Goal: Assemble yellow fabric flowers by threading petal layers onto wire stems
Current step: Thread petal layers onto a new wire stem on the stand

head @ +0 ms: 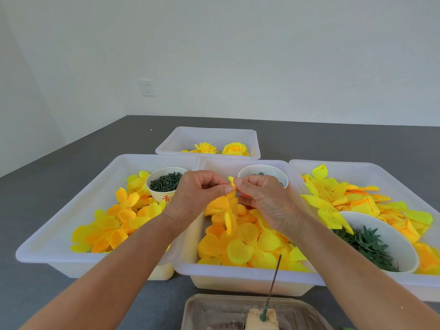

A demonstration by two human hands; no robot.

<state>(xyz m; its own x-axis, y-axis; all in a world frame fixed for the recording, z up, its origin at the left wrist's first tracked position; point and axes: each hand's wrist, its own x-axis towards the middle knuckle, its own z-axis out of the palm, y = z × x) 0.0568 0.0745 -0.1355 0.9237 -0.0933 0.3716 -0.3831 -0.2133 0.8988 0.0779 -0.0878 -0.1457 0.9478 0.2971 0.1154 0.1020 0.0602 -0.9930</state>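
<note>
Head view looked down over a dark grey tabletop (71, 294) set against a plain white wall (238, 55) with one socket (147, 88); the bare part of the surface lay well apart from the work. Four white plastic trays sat near the front edge. The left tray (47, 248) held rounded yellow-orange petals and a paper cup of dark green pieces (166, 182). The middle tray (238, 273) held more rounded petals (240, 248). The right tray (371, 166) held pointed yellow petals and a white bowl of green leaf parts (371, 244). The far tray (207, 136) held two finished flowers (221, 148).

Both hands hovered above the middle tray. Left hand (195, 194) and right hand (264, 198) each pinched closed on a petal layer (231, 184), fingertips nearly touching, with more joined petals hanging below it. The wire stem (273, 282) stood tilted in a small block (262, 317) inside a clear dish (209, 310), nearest the camera, with nothing threaded on it.

Risks, as judged: thin fabric layers likely cling together, so two might lift as one. The hanging petals could snag on the pile. The leaning stem might tip under a hard press, or the hole could miss the tip.
</note>
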